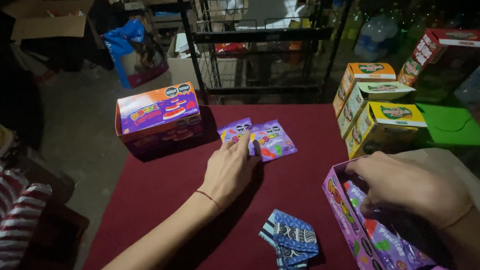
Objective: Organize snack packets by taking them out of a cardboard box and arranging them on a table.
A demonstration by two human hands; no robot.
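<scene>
Fingers of the left hand point(227, 172) lie flat, pressing candy packets point(257, 138) — right hand point(405, 189) curled inside the pink box point(353, 234), grip hidden.

The right hand point(408, 186) dips into the pink box point(359, 234), so its fingertips are hidden. The left hand point(229, 172) covers part of the candy packets point(269, 138). The back shelves point(261, 31) are too dark to see.

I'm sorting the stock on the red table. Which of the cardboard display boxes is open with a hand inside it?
The pink-purple cardboard box at the near right: the right hand reaches into its sachets. The orange-purple box stays closed.
</scene>
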